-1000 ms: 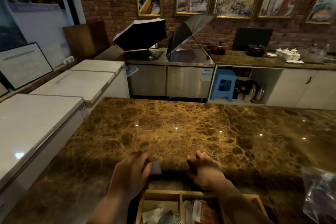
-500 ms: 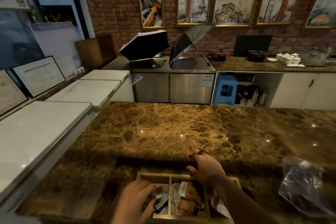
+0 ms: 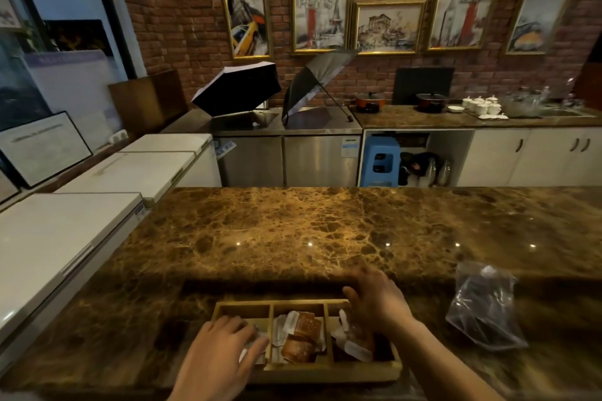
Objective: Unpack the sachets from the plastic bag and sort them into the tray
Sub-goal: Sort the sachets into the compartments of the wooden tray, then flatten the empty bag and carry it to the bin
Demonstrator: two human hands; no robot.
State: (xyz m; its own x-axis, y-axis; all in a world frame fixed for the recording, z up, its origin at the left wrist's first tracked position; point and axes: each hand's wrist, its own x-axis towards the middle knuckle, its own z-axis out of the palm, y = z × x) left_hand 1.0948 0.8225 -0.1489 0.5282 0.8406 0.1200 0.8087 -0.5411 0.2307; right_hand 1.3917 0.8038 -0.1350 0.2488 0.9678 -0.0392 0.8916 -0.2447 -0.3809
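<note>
Resting both hands over the wooden tray [image 3: 329, 370], our left hand [image 3: 219, 355] presses sachets [image 3: 301, 337] flat; the right hand [image 3: 374, 299] spreads at one o'clock, holding nothing we can see.

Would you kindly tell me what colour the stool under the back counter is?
The stool is blue, seen in the head view.

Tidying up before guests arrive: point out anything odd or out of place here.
Two open umbrellas sit tilted on the steel counter by the brick wall, an unusual spot for them. In the tray, the sachets lie jumbled rather than neatly stacked.
</note>
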